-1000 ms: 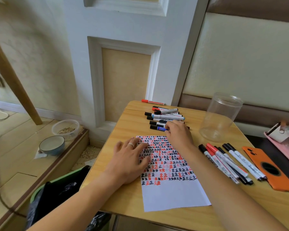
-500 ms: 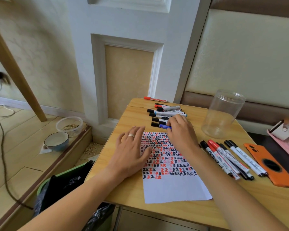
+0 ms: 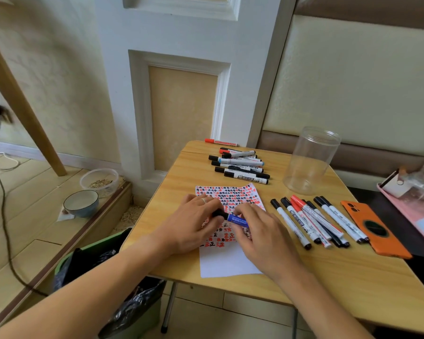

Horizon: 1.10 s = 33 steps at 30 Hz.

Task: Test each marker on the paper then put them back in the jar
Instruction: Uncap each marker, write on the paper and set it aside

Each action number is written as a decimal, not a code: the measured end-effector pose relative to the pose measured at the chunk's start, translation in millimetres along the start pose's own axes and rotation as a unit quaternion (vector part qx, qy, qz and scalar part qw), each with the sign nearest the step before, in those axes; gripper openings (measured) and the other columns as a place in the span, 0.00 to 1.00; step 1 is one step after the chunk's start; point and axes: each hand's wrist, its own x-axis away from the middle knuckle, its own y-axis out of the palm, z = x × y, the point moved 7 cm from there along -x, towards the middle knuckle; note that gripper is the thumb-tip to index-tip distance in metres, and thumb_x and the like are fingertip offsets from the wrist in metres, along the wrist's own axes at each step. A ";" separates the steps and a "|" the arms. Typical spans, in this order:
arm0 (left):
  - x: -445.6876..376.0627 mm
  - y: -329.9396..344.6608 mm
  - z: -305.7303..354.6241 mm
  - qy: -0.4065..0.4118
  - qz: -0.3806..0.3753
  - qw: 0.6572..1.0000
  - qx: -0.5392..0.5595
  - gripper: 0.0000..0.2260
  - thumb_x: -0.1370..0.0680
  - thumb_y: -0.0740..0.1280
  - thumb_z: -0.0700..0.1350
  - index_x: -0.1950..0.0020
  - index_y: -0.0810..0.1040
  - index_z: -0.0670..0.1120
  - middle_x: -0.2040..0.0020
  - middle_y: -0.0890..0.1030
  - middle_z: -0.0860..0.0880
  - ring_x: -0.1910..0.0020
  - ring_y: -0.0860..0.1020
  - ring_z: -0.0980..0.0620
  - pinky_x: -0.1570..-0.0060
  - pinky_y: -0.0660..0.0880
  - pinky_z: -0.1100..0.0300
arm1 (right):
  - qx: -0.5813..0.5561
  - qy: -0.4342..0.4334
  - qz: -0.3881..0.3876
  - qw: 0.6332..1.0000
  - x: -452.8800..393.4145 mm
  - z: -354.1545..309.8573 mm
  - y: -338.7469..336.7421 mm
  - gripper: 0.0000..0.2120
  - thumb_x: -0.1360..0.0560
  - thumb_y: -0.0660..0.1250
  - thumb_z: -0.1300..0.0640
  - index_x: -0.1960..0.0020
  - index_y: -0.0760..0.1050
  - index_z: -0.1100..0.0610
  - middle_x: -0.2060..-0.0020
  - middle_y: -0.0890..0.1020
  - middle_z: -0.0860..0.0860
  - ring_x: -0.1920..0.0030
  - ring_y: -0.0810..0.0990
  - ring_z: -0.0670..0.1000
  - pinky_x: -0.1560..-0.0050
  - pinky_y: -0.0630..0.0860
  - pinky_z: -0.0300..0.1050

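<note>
Soft daylight, wide-angle edge distortion

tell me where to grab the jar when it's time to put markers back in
Grip the jar around its clear side wall, near the middle, coming from the front right. It stands upright with its mouth open on top, so fingers should likely stay off the rim. The markers lie in front of it, so reach over them.
</note>
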 end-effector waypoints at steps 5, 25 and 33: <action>-1.0 10.4 9.4 -0.010 -0.031 0.997 0.063 0.19 0.15 0.49 0.60 0.51 0.74 0.52 0.62 0.75 0.55 0.60 0.72 0.60 0.45 0.65 0.52 | 0.053 -0.049 0.026 0.997 4.5 -4.5 4.2 0.07 0.20 0.66 0.51 0.44 0.78 0.52 0.54 0.78 0.46 0.56 0.77 0.48 0.55 0.74 0.42; -8.0 10.0 -5.0 -0.018 0.003 0.995 0.100 0.18 0.16 0.50 0.60 0.56 0.71 0.52 0.67 0.71 0.55 0.67 0.71 0.55 0.49 0.66 0.54 | 0.053 -0.008 -0.005 0.999 -4.6 8.7 9.8 0.17 0.18 0.51 0.37 0.47 0.73 0.45 0.68 0.79 0.46 0.70 0.77 0.53 0.73 0.67 0.44; -9.3 9.9 -26.5 -0.090 0.024 0.995 0.028 0.13 0.15 0.57 0.58 0.44 0.77 0.53 0.49 0.77 0.55 0.48 0.73 0.56 0.45 0.63 0.53 | 0.070 0.086 -0.084 0.990 -2.9 31.0 21.3 0.17 0.17 0.55 0.36 0.44 0.69 0.50 0.59 0.73 0.44 0.62 0.72 0.49 0.66 0.64 0.44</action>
